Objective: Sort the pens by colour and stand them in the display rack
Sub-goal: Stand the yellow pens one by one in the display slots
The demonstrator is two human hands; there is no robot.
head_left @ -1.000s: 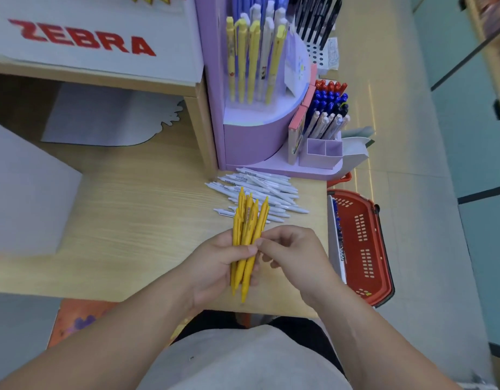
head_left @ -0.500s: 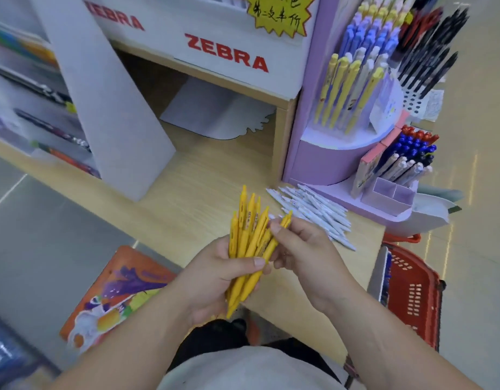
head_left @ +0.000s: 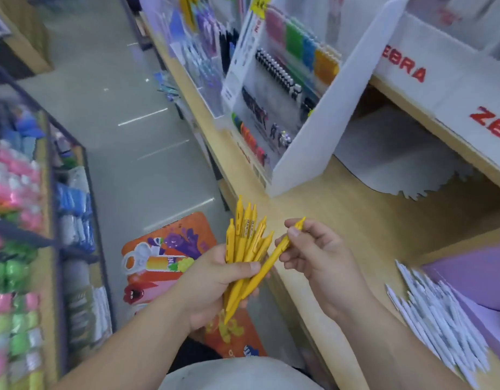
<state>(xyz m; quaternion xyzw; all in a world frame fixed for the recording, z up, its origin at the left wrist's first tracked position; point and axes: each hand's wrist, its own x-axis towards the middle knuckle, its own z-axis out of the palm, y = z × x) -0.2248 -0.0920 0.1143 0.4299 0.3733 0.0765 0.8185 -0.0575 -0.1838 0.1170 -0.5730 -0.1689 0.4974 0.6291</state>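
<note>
Yellow pens fill the left hand [head_left: 215, 280]: a bundle of yellow pens [head_left: 244, 249] is clasped in a closed fist, thumb pressed across the barrels, the ends fanning up and away from the person and the lower ends poking out below the palm. The right hand [head_left: 319, 263] pinches a single yellow pen [head_left: 274, 258] between thumb and fingertips near its upper end. That pen slants down and to the left, so its lower part lies against the bundle and under the left thumb. Both hands hover over the near edge of the wooden surface [head_left: 341, 209], just off its corner.

A loose heap of white pens [head_left: 440, 316] lies on the surface to the right, well apart from the hands and nearer the right one. Beside that heap sits the lilac base of the display rack [head_left: 473, 280], only its edge in view at the right border; its slots are out of frame. So the rack lies to the right and ahead of the hands, while the bundle's long axis points roughly forward and upward.

My judgement is that the yellows are being gathered and squared up before being carried over. Any move to the rack would have to swing right, and the right hand has the shorter path.
</note>
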